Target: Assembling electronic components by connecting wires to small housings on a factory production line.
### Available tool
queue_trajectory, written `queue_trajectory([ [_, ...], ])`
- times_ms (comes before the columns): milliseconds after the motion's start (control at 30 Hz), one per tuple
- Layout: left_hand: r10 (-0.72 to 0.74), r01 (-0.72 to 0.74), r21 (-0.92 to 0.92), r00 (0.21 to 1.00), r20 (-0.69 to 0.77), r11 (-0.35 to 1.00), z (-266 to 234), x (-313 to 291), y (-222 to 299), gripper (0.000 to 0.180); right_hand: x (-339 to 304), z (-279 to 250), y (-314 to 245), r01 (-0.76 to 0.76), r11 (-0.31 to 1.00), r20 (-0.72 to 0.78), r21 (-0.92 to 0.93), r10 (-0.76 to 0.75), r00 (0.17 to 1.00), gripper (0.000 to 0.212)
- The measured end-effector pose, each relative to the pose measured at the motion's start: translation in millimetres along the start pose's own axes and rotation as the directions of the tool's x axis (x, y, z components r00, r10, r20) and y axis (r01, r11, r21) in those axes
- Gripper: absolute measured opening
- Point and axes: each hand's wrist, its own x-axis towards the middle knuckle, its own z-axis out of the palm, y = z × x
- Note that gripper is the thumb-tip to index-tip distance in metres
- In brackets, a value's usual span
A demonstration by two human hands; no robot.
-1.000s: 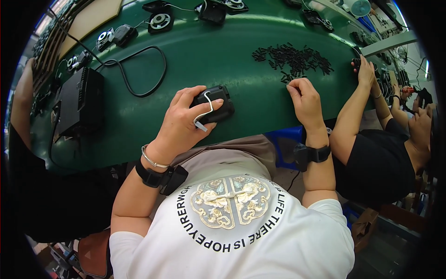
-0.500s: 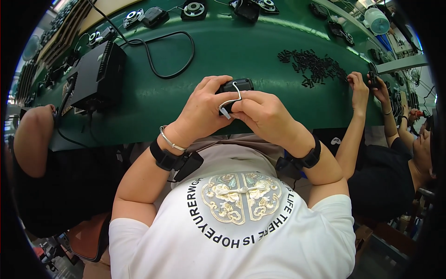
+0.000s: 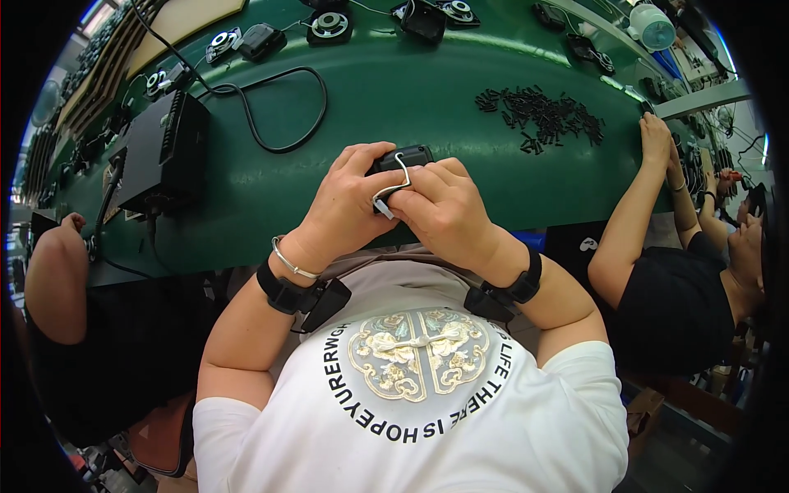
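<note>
Close above the near part of the green table, my left hand [image 3: 341,201] is closed round a small black speaker housing [image 3: 417,155]. A thin white cable [image 3: 405,174] runs across its face and bends back to a pale plug [image 3: 384,209] at the near end. My right hand [image 3: 448,209] closes on the housing's right side, its thumb and fingertips pinched at the cable. The fingers hide much of the housing, so how firmly the right fingertips grip the cable is hard to see.
A black box-shaped device [image 3: 164,152] stands at left, beside a looped black cord [image 3: 320,99]. Small black rod-like pieces [image 3: 546,115] lie heaped at right. Speaker drivers [image 3: 330,25] with housings line the far side. A co-worker's hand [image 3: 656,138] is at right, another person's arm [image 3: 57,279] at left.
My hands and the housing appear slightly left and lower in the picture, the grip much the same. The co-worker's hands at right have moved away from the heap of black pieces.
</note>
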Motion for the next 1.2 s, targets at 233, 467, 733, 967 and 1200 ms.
queue_trajectory([
  [233,0.003,-0.004,0.013,1.0,0.021,1.0,0.0,-0.9,0.9,0.053,-0.5,-1.8,0.6,-0.039,0.997,-0.04,0.07,0.042,0.998,0.016],
  [467,-0.017,0.017,-0.007,1.0,0.026,1.0,0.1,-0.8,3.1,0.058,-31.3,-55.6,65.9,-0.414,0.909,-0.25,0.046,0.412,0.876,0.013],
  [733,-0.014,0.013,0.011,1.0,0.023,1.0,0.3,-1.4,-0.1,0.06,-69.9,-79.0,91.0,-0.662,0.745,-0.189,-0.076,0.642,0.744,0.007],
  [967,0.01,-0.01,-0.014,1.0,0.023,1.0,1.6,-0.7,-2.3,0.058,-70.8,-77.2,90.7,-0.622,0.772,-0.146,-0.129,0.606,0.782,0.006],
  [1200,-0.006,0.005,0.011,1.0,0.03,1.0,0.1,-3.8,-2.5,0.059,11.3,-69.1,60.3,-0.585,0.785,0.084,0.205,0.581,0.809,0.011],
])
